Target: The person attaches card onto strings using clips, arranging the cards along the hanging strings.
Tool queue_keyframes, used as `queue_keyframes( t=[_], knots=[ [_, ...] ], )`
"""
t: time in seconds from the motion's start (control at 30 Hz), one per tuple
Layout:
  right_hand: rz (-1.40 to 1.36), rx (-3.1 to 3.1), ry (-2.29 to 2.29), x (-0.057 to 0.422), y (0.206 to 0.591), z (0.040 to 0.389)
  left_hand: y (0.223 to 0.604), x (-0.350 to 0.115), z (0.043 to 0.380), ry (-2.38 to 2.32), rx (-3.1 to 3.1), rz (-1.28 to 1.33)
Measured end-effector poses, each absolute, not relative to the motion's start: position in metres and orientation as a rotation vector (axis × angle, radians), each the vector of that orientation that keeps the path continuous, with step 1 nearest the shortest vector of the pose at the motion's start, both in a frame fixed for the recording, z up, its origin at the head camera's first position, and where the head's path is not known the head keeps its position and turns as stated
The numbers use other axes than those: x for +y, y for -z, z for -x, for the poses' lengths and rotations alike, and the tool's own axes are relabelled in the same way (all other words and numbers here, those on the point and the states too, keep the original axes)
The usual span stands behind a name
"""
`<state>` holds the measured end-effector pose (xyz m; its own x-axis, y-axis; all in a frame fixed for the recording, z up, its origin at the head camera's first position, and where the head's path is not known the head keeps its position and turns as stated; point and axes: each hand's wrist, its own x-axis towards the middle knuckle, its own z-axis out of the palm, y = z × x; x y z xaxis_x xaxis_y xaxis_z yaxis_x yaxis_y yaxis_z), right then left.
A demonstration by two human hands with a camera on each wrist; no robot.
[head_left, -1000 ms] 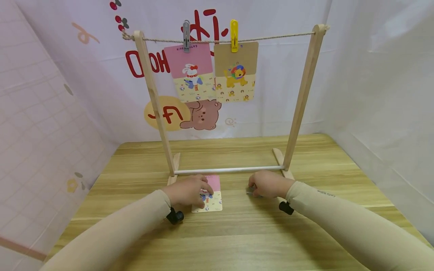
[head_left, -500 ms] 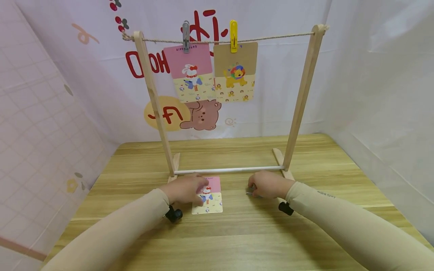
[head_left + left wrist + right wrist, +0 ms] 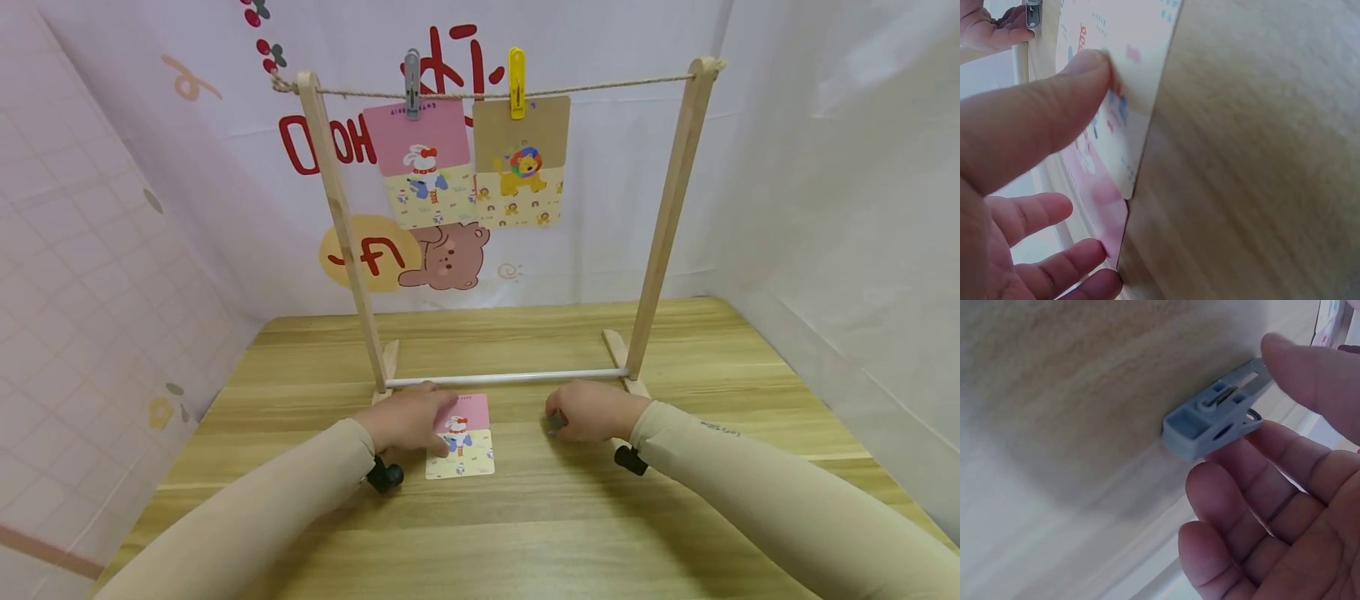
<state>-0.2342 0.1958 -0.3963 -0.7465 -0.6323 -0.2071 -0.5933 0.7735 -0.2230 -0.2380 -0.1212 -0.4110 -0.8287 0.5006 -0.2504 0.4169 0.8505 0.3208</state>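
Rabbit-print card (image 3: 474,443) is on the table (image 3: 480,542), well in from the left edge, pink part toward the far edge, just our side of the white bar (image 3: 510,377) of the wooden rack (image 3: 675,200). Left hand (image 3: 405,419) is relaxed, not clenched: fingers loosely apart at the card's left side, thumb over the cream part. We can't tell how hard it presses. Right hand (image 3: 596,410) pinches a gray clothespin (image 3: 1210,415) by what looks like its handle end, nearer the table's right edge than the card.

Handling guess: card light, fairly stiff, slides easily, creases if forced; we'd take it by a side edge, thumb on top. Clothespin light, rigid, springy; we'd squeeze the handles, jaws left free.
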Motion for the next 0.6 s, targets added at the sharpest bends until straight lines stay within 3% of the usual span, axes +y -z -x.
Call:
queue_keyframes(
  t=[0.6],
  knots=[
    [0.956, 2.708, 0.163, 0.1956, 0.4042, 0.2374, 0.4086, -0.1222, 0.2417, -0.401, 2.731, -0.619]
  ],
)
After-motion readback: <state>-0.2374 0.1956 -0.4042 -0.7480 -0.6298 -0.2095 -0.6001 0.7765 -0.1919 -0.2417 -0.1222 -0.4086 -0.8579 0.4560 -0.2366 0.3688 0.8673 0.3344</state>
